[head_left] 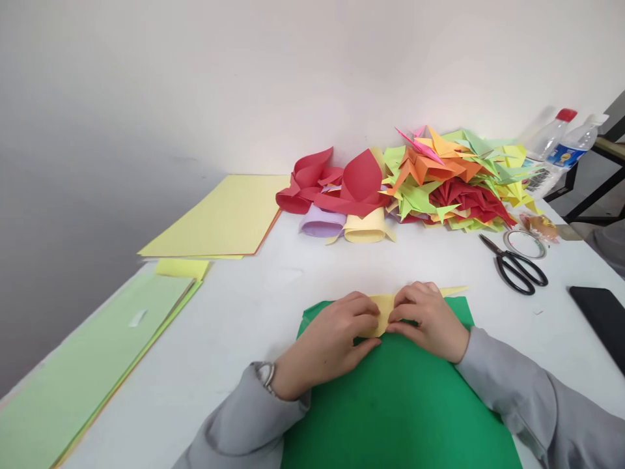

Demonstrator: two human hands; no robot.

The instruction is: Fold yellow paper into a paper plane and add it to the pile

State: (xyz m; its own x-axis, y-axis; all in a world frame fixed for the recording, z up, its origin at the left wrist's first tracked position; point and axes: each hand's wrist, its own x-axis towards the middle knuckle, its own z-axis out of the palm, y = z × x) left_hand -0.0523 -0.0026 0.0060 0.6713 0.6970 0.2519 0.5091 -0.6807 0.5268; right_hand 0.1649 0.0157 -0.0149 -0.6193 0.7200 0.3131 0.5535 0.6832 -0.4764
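Observation:
Both hands meet at a small piece of yellow paper [383, 311] near the far edge of a large green sheet [390, 404]. My left hand [336, 335] has its fingers curled over the yellow paper's left part, thumb pressed near its lower edge. From the other side, my right hand [424, 319] pinches the same paper between thumb and fingers. A thin yellow point sticks out to the right behind my right hand. Under the hands, part of the yellow paper is hidden. The green sheet's far left corner looks folded.
Red curled paper pieces [361, 176] and a heap of folded coloured paper [449, 179] stand by the wall. Scissors [520, 270], a tape roll [525, 244] and a black flat object [598, 319] lie right. Yellow sheets [219, 218] and light green sheets [97, 345] lie left. Bottles [569, 150] stand far right.

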